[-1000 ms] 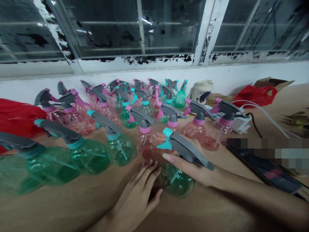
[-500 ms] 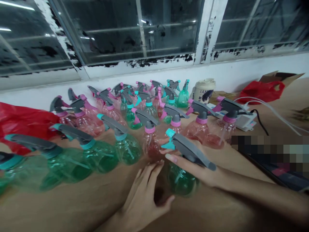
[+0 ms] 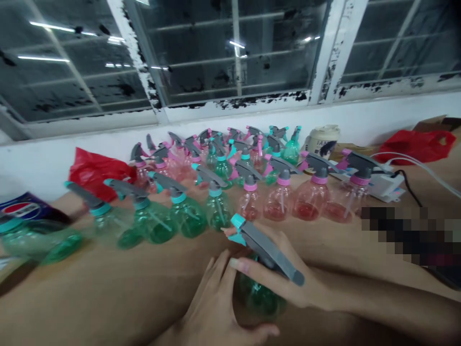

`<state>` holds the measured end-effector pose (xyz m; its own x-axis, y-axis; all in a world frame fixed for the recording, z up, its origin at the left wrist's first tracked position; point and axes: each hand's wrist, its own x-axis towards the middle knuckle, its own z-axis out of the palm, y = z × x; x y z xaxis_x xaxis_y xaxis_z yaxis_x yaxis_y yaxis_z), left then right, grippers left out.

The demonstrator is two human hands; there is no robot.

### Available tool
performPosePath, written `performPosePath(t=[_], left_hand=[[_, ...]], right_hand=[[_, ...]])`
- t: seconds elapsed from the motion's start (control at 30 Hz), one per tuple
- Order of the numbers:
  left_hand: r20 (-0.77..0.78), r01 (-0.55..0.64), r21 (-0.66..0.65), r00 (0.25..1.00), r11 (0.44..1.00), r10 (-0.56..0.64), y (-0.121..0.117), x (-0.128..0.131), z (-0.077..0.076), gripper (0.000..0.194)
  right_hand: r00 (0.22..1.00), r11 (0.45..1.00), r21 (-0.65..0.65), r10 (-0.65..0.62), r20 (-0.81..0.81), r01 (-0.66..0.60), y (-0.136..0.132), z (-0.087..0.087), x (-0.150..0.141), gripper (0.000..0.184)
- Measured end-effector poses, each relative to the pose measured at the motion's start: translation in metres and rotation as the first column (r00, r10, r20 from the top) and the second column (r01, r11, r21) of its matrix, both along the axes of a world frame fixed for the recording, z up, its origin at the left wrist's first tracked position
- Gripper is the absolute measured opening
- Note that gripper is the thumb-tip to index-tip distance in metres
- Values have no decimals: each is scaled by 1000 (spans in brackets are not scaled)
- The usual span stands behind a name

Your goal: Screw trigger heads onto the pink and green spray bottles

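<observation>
A green spray bottle with a grey and turquoise trigger head stands at the front of the table. My right hand is closed around its neck, just under the head. To the bottle's left, my left hand is open and curved, with the thumb in front of the bottle's body; whether it touches is unclear. Beyond my hands runs a row of spray bottles: several green ones with turquoise collars, such as a green bottle, and several pink ones, such as a pink bottle.
More spray bottles crowd toward the wall. Red plastic bags lie left and far right. A dark blue Pepsi package is at the left edge, beside a single green bottle. A white tub and a white power strip with cables stand right.
My right hand has brought the green spray bottle nearer to me. My left hand has come closer to the bottle's side. The view has turned left, showing the Pepsi package.
</observation>
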<state>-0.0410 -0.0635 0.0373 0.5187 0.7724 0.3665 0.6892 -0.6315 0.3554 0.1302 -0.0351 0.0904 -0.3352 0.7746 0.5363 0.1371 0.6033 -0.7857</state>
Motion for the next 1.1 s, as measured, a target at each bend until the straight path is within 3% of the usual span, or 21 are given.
performPosePath(t=[0.2,0.33,0.47,0.57,0.63,0.73,0.8,0.87,1.0,1.1], left_hand=[[32,-119,56,993,991,117,-27,-40,16,76],[12,-221,34,975,975,220,-42,-78,21,68],[16,-256,3,967,967,256,-59,-120,23,64],[89,-351,0,933,936,349,-73,-149,20,69],[132,-408,-27,904,913,408,-80,-168,18,70],[170,-470,-78,862,879,477,-86,-197,18,60],[178,-518,-78,833,852,524,-86,-215,19,56],[181,-562,-30,810,826,558,-83,-233,20,56],[170,-634,54,767,772,618,-68,-266,19,51],[207,-674,118,735,730,645,-51,-288,15,51]], right_hand=[[990,988,-55,144,-4,-144,-11,-1,-53,33],[959,963,-52,269,91,-265,-10,4,-91,40],[880,919,10,374,291,-394,-6,18,-121,55],[787,871,-17,451,421,-490,0,26,-138,75],[731,858,-36,459,505,-513,6,30,-148,76],[742,898,43,333,581,-437,20,40,-165,55],[798,925,162,197,570,-344,31,51,-180,33],[854,913,297,94,512,-278,43,64,-197,25],[870,839,533,-175,462,-114,67,85,-239,24],[750,783,622,-402,525,-17,84,87,-268,41]])
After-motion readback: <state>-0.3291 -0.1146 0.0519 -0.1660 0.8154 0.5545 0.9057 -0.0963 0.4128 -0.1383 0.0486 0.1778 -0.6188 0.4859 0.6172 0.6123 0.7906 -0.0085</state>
